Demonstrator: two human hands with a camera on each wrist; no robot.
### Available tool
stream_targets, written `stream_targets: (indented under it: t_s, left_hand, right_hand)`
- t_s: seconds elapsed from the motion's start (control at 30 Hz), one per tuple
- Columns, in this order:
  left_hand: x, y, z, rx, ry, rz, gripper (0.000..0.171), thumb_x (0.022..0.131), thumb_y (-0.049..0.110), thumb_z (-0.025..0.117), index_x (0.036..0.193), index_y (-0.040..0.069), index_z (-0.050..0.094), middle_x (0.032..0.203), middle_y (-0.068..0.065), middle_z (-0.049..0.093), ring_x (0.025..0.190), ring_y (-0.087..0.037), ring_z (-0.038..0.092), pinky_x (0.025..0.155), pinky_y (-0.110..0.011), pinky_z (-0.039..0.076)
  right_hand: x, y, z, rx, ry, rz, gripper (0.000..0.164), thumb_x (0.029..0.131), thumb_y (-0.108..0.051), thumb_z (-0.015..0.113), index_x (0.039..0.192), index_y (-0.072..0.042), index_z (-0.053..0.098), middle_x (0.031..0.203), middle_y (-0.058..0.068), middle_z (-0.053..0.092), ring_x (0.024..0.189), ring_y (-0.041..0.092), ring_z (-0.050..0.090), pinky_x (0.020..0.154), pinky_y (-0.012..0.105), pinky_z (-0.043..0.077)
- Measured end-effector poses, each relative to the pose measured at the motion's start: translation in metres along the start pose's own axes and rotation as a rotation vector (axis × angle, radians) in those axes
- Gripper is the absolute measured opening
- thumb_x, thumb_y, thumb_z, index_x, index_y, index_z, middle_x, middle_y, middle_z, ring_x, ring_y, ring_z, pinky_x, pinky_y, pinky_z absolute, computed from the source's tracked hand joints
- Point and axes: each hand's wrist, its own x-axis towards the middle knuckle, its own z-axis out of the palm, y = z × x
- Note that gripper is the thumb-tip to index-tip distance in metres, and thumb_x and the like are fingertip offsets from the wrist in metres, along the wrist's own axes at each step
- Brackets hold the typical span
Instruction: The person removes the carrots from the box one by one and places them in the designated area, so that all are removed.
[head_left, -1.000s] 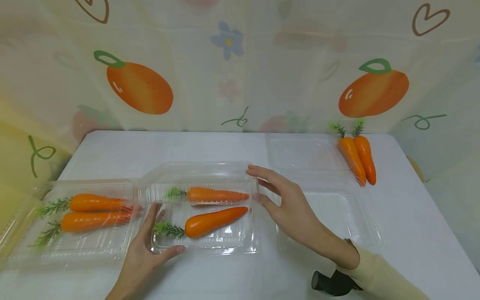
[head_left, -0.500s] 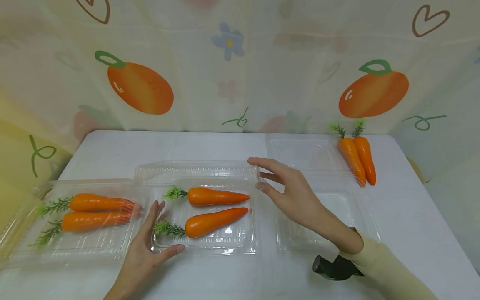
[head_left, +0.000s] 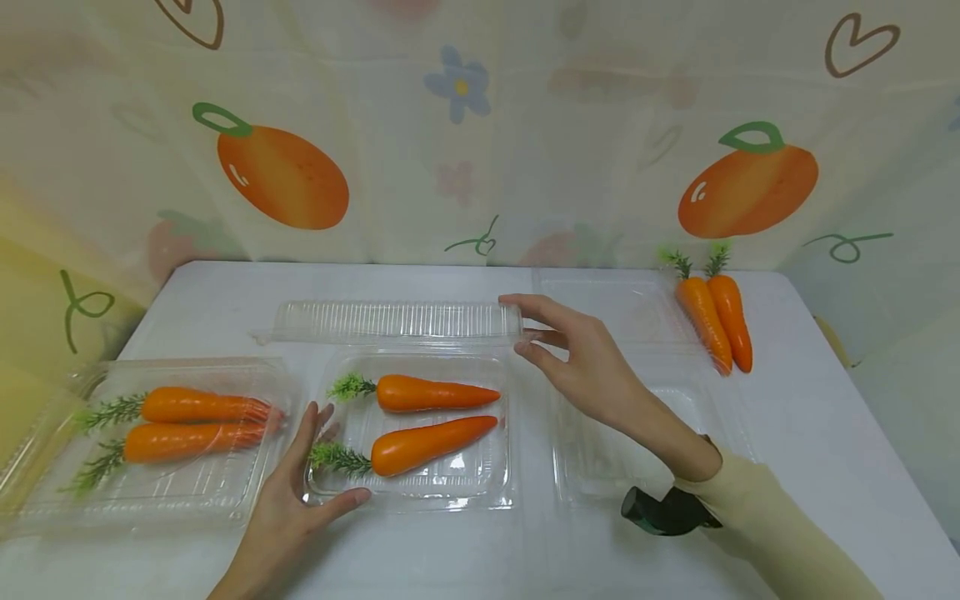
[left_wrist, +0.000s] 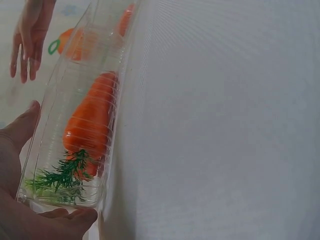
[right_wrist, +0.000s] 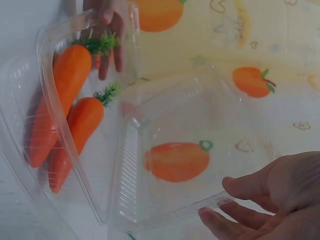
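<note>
Two orange toy carrots with green tops, a rear carrot (head_left: pixel 435 393) and a front carrot (head_left: pixel 435 445), lie side by side in the clear plastic clamshell box (head_left: pixel 480 503) at the middle. Its ribbed lid (head_left: pixel 397 322) stands raised behind the tray. My right hand (head_left: pixel 581 354) pinches the lid's right edge; in the right wrist view, thumb and fingers sit on either side of that edge. At the tray's left end my left hand (head_left: pixel 288 492) rests with straight, spread fingers and thumb bracketing the corner. The left wrist view shows a carrot (left_wrist: pixel 90 117) through the ribbed wall.
Left of it, a closed clamshell box (head_left: pixel 180 512) holds two more carrots. At the right lies another clamshell box (head_left: pixel 566 487), opened flat, partly behind my right forearm. Two carrots (head_left: pixel 729 321) lie at the back right, overlapping its lid. A printed curtain (head_left: pixel 480 167) hangs behind the table.
My right hand has moved up and back, swinging the box's lid away from over the carrots to a raised position behind the tray. My left hand has stayed in place.
</note>
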Motion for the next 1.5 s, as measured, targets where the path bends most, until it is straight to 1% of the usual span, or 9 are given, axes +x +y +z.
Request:
stream_targets:
  t_s: [0.43,0.67,0.87,1.0,1.07,1.2,1.27,1.3,1.5]
  left_hand:
    - [0.001,0.002,0.000,0.026,-0.002,-0.024,0.114,0.073,0.001,0.083,0.159,0.015,0.008,0.158,-0.017,0.027,0.137,0.016,0.016,0.106,-0.001,0.013]
    - [-0.004,0.002,-0.005,0.082,-0.001,-0.076,0.114,0.076,0.007,0.083,0.158,0.029,0.008,0.160,-0.011,0.026,0.147,-0.008,0.016,0.102,0.002,0.013]
    - [-0.003,0.001,-0.006,0.080,-0.009,-0.054,0.114,0.075,0.005,0.083,0.158,0.027,0.009,0.160,-0.012,0.025,0.138,0.010,0.021,0.102,0.002,0.015]
    - [-0.001,0.002,-0.007,0.124,-0.027,-0.053,0.116,0.074,0.008,0.085,0.159,0.027,0.008,0.160,-0.012,0.026,0.144,-0.004,0.020,0.101,0.003,0.012]
    - [0.000,0.002,-0.007,0.139,-0.035,-0.048,0.118,0.073,0.010,0.086,0.159,0.027,0.007,0.160,-0.013,0.026,0.145,-0.005,0.019,0.101,0.003,0.011]
    - [0.002,0.001,-0.004,0.119,-0.041,-0.004,0.120,0.070,0.006,0.087,0.159,0.021,0.007,0.159,-0.017,0.026,0.138,0.013,0.020,0.102,0.002,0.012]
    - [0.002,0.000,-0.003,0.099,-0.040,0.012,0.121,0.069,0.004,0.087,0.159,0.019,0.007,0.159,-0.018,0.025,0.134,0.017,0.021,0.103,0.002,0.013]
    - [0.002,0.000,-0.003,0.094,-0.039,0.013,0.121,0.069,0.004,0.086,0.159,0.019,0.007,0.159,-0.018,0.025,0.136,0.015,0.020,0.103,0.002,0.013]
    - [0.000,0.001,-0.004,0.091,-0.041,-0.035,0.119,0.072,0.008,0.086,0.159,0.024,0.007,0.160,-0.012,0.024,0.148,-0.018,0.015,0.106,-0.001,0.008]
  right_hand:
    - [0.018,0.009,-0.005,-0.003,0.014,-0.007,0.048,0.095,0.001,0.060,0.141,-0.004,0.049,0.136,0.016,0.057,0.124,0.030,0.055,0.098,0.044,0.050]
    - [0.033,0.010,0.000,0.033,0.019,-0.024,0.051,0.094,0.004,0.058,0.144,-0.005,0.047,0.131,0.013,0.060,0.120,0.027,0.058,0.097,0.040,0.051]
    - [0.046,0.015,0.001,-0.003,0.015,-0.010,0.054,0.095,0.006,0.056,0.146,-0.005,0.042,0.132,0.014,0.059,0.120,0.029,0.058,0.097,0.040,0.051]
    - [0.052,0.023,0.000,-0.023,0.012,0.021,0.058,0.096,0.004,0.056,0.150,-0.006,0.036,0.134,0.016,0.058,0.121,0.032,0.058,0.097,0.040,0.051]
    - [0.055,0.027,-0.001,-0.028,0.011,0.040,0.060,0.096,0.003,0.056,0.151,-0.006,0.033,0.134,0.017,0.058,0.121,0.033,0.058,0.096,0.040,0.051]
    - [0.063,0.033,-0.001,-0.029,0.013,0.064,0.062,0.096,0.003,0.056,0.153,-0.007,0.031,0.135,0.017,0.057,0.121,0.032,0.058,0.095,0.041,0.052]
    - [0.067,0.034,0.000,-0.029,0.013,0.070,0.063,0.096,0.003,0.056,0.153,-0.007,0.031,0.135,0.017,0.057,0.121,0.032,0.058,0.095,0.041,0.052]
    - [0.069,0.035,0.000,-0.028,0.013,0.075,0.064,0.095,0.003,0.057,0.153,-0.006,0.031,0.136,0.017,0.056,0.121,0.031,0.058,0.096,0.041,0.051]
    - [0.075,0.040,0.002,-0.018,0.005,0.128,0.065,0.094,0.006,0.058,0.152,-0.004,0.030,0.137,0.017,0.056,0.121,0.030,0.058,0.096,0.039,0.051]
